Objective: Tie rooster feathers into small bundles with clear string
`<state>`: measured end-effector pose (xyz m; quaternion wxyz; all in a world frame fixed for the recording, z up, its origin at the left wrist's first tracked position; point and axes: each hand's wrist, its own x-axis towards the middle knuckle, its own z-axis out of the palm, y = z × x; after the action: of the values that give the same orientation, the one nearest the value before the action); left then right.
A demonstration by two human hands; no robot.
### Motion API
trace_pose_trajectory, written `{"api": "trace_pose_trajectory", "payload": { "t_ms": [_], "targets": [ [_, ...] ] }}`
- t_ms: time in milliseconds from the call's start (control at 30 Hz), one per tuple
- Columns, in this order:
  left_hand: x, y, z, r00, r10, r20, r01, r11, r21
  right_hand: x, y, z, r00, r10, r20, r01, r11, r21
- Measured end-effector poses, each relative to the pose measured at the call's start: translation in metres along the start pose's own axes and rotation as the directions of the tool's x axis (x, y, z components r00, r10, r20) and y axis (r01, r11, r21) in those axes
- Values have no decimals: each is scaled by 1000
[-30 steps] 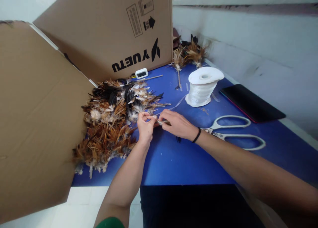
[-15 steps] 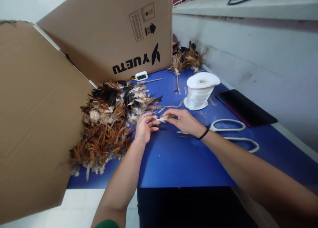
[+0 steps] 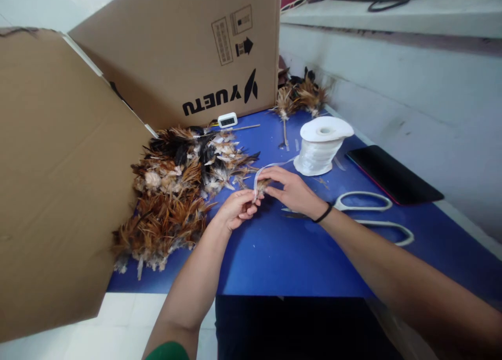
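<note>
My left hand (image 3: 240, 208) pinches the end of a translucent ribbon (image 3: 270, 166) against the base of a small feather bundle (image 3: 262, 187). The bundle's brown tips are between the fingers of my right hand (image 3: 290, 190), which is closed on it. From my fingers the ribbon arcs up and back to a white spool (image 3: 319, 148) standing behind my right hand. White-handled scissors (image 3: 364, 200) lie beside my right wrist, their blades partly under it. To the left spreads a large pile of brown, black and white feathers (image 3: 172, 193).
Cardboard panels (image 3: 157, 51) stand at the left and back of the blue table (image 3: 274, 260). A small white digital display (image 3: 227, 120) and a thin stick lie near them. A black phone (image 3: 394, 174) is at right; feather bunches (image 3: 301, 96) sit at the back.
My left hand has closed its fingers at the bundle's base, and the ribbon now rises in a loop from there. The view has shifted slightly.
</note>
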<state>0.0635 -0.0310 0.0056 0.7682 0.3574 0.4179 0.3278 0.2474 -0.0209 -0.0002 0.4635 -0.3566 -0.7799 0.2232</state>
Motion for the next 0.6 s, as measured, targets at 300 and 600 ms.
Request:
{"api": "trace_pose_trajectory", "payload": {
  "t_ms": [300,600],
  "targets": [
    [5,-4,-3,819,427,-384,-366,903,224,11,-16,-3,993,-115,26,112,853,-510],
    [7,-1,-6,672,604,-429,-578,790,207,-40,-24,-42,987,-20,158,109,809,-578]
  ]
}}
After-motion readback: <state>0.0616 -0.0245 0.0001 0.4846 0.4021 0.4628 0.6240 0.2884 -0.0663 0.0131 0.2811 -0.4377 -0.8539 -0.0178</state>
